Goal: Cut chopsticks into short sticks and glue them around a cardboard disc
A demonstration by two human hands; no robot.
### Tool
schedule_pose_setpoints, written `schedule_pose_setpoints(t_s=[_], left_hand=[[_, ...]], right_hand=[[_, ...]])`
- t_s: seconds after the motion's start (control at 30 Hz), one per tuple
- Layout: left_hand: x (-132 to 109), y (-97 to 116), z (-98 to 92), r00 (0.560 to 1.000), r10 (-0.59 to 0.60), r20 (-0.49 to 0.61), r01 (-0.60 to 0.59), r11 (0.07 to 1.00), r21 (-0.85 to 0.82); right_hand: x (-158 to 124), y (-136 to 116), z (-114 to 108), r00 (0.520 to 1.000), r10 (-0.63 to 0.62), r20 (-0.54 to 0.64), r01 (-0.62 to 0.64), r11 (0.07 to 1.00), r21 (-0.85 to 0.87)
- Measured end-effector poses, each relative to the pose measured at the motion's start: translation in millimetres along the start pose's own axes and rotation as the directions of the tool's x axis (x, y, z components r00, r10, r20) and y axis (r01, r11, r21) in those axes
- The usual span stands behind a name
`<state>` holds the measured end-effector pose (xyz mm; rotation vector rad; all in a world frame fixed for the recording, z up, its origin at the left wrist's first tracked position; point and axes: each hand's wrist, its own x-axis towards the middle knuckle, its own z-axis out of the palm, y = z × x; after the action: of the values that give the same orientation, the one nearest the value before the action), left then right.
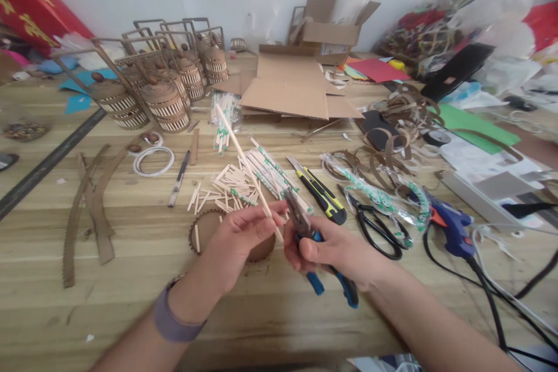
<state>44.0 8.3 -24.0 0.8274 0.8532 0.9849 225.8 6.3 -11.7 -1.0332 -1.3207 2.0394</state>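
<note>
My left hand (246, 229) pinches a long thin wooden stick (244, 163) near its lower end, and the stick slants up and to the left. In my right hand (326, 247) are pliers (299, 218) with blue and black handles, their jaws pointing up beside the stick. Whether the jaws touch the stick I cannot tell. Under my left hand lies a round cardboard disc (209, 231) with a notched edge, partly hidden. Just beyond it is a pile of short cut stick pieces (231, 185), beside paper-wrapped sticks (268, 170).
A yellow-black utility knife (320, 192), black scissors (379, 226) and a blue glue gun (453, 224) with trailing cords lie to the right. Cardboard strips (93, 209) and a pen-like cutter (178, 180) lie left. Several cardboard lanterns (165, 102) and flattened cardboard (288, 81) stand behind.
</note>
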Motion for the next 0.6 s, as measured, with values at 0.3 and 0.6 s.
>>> schedule_pose_setpoints(t_s=[0.3, 0.6], left_hand=[[-3, -1, 7.7, 0.988, -0.112, 0.106, 0.122, 0.988, -0.089], [3, 11, -4.2, 0.992, 0.056, -0.111, -0.063, 0.996, -0.060]], right_hand=[[4, 10, 9, 0.986, 0.136, 0.101, -0.163, 0.920, 0.356], [0, 0, 13, 0.995, 0.090, -0.045, -0.076, 0.966, 0.248]])
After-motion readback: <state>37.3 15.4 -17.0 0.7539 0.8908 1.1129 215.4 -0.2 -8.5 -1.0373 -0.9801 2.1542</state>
